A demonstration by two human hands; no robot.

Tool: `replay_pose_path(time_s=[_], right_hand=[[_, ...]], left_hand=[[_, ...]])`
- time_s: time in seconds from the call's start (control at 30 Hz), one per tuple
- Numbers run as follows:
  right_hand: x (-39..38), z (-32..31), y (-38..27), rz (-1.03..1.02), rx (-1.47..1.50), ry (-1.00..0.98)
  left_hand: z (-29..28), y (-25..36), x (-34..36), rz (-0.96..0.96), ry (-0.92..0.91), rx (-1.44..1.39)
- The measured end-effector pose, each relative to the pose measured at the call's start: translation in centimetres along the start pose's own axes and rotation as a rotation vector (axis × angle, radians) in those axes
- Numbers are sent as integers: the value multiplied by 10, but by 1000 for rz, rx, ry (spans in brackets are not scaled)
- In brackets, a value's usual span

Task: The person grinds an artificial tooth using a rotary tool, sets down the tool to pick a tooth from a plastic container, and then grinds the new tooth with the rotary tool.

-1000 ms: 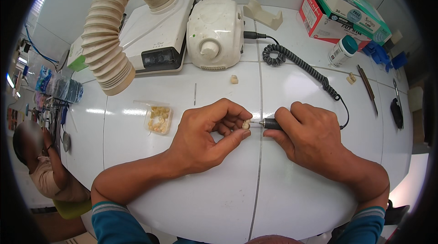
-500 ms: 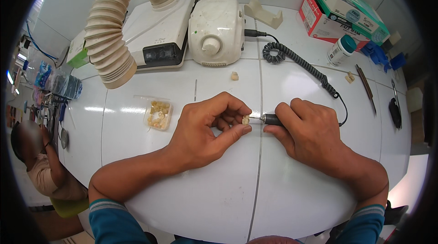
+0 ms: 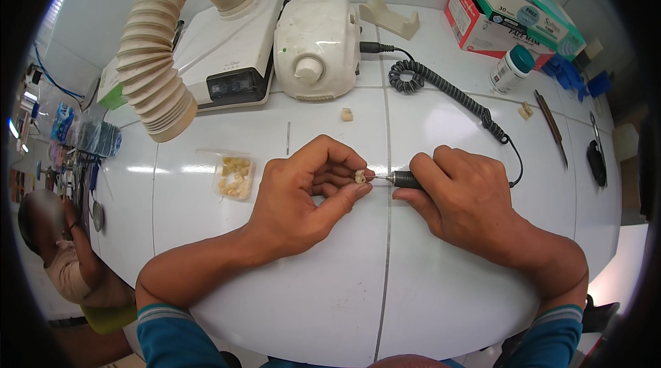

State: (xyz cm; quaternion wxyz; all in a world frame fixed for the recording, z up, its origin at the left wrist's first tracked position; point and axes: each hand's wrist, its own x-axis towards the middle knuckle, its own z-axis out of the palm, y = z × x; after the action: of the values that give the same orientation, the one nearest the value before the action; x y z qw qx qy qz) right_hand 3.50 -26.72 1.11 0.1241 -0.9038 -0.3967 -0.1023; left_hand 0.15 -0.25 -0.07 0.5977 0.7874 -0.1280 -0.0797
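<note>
Left hand (image 3: 296, 192): your thumb and fingertips pinch a small cream piece (image 3: 360, 177).
Right hand (image 3: 458, 189): you grip the black handpiece (image 3: 406, 179), its thin bit (image 3: 379, 176) at the piece; contact is too small to tell.
Progress: the piece looks mid-work, its finish unreadable.
Other pieces: several in the clear box (image 3: 250, 179), one behind your hands on the worktop (image 3: 323, 306); done or left, you cannot tell.

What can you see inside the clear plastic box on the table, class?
The clear plastic box contains several small, tooth-like pieces in yellowish and cream tones. The upper ones cover whatever lies beneath, so any lower pieces cannot be seen or counted.
</note>
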Motion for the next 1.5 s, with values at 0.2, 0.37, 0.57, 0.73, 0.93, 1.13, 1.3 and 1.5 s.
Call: replay_pose_path(time_s=[0.2,0.37,0.57,0.73,0.93,1.13,1.3,1.5], right_hand=[[0,-1,0,-15,-15,5],[0,0,0,-16,3,4],[-1,0,0,-14,-14,3],[0,-1,0,-19,-4,-4],[-1,-2,0,-20,8,-20],[0,-2,0,-21,-1,-21],[-1,-1,-1,-21,-9,-17],[-1,-1,-1,-32,-9,-2]], left_hand=[[1,1,0,-72,22,-99],[2,-7,-1,28,61,-67],[0,-1,0,-2,27,-14],[2,-7,-1,0,63,-43],[1,-5,-1,23,57,-23],[-1,-3,-2,13,17,11],[-1,-5,-1,15,20,-9],[-2,-5,-2,21,13,30]])
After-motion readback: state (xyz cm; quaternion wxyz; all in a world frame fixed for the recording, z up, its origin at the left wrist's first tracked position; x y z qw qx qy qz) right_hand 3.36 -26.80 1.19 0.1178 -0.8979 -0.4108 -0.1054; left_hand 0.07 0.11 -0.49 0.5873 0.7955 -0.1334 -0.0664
